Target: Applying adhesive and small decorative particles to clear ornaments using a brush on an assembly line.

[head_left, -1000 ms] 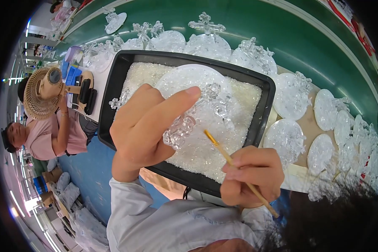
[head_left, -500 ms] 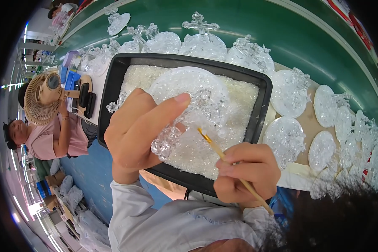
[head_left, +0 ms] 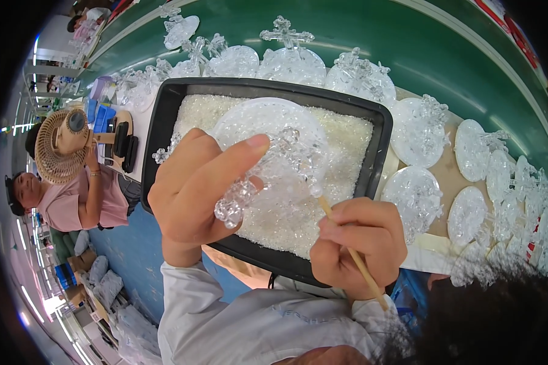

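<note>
My left hand (head_left: 189, 191) grips a clear ornament made of a white, glittery round disc (head_left: 249, 118) with transparent figures (head_left: 234, 201) on it, over the black tray (head_left: 380, 149). The thumb and fingers close round the figures near the disc's lower left. In my right hand (head_left: 362, 246) is a thin wooden-handled paintbrush (head_left: 364, 274), held like a pen. Its front end reaches the ornament's lower right side; the bristles cannot be made out there. White sparkling granules (head_left: 344, 137) cover the tray's bottom under the ornament.
Similar clear ornaments (head_left: 292, 64) line the tray's far side, and several more discs (head_left: 417, 131) stand on the right. A green surface (head_left: 371, 30) lies beyond. To the left are a tan fan (head_left: 61, 146) and a person in a pink shirt (head_left: 79, 204).
The brush has moved a little right across the ornament, and its bristles, seen before, are no longer distinct. My left hand has shifted slightly left, still gripping the ornament.
</note>
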`<state>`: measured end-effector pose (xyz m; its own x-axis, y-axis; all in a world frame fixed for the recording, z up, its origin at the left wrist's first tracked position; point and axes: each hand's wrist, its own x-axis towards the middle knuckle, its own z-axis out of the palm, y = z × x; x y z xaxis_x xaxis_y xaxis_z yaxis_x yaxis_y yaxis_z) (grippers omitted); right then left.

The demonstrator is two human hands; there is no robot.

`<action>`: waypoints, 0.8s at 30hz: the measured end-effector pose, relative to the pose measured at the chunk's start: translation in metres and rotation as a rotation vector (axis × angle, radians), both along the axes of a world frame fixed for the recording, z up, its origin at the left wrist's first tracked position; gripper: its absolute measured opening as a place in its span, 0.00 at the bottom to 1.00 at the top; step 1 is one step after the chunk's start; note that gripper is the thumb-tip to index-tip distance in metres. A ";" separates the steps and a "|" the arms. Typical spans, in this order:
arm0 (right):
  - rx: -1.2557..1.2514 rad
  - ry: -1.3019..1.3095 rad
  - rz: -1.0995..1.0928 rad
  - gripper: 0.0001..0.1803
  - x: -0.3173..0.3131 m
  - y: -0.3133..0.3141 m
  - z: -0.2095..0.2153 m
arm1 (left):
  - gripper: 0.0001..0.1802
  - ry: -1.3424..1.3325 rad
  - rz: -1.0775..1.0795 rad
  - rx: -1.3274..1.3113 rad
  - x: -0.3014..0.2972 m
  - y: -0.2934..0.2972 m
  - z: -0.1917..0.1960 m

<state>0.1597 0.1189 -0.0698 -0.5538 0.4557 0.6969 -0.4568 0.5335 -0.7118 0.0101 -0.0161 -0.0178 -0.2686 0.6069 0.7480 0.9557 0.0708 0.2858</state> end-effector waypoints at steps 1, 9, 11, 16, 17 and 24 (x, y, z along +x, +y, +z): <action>-0.028 0.027 0.055 0.07 0.003 0.001 -0.003 | 0.25 0.002 -0.006 -0.009 0.000 0.000 0.000; -0.024 0.085 0.070 0.07 0.000 -0.002 -0.005 | 0.27 0.021 -0.004 0.012 -0.001 -0.001 -0.001; -0.037 0.102 0.048 0.06 -0.001 -0.004 -0.003 | 0.27 0.015 0.011 0.004 -0.001 -0.001 -0.003; -0.040 0.072 0.050 0.07 0.004 -0.004 -0.003 | 0.26 -0.031 0.040 -0.006 0.000 -0.002 -0.002; -0.072 0.081 0.048 0.08 0.003 -0.004 -0.002 | 0.26 -0.037 0.039 -0.007 -0.001 -0.001 -0.003; 0.031 -0.039 -0.015 0.10 0.000 -0.004 0.002 | 0.25 -0.047 -0.019 0.006 -0.003 -0.003 -0.002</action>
<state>0.1593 0.1151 -0.0678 -0.5742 0.4423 0.6889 -0.4209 0.5623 -0.7118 0.0073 -0.0191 -0.0194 -0.2919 0.6081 0.7383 0.9424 0.0510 0.3306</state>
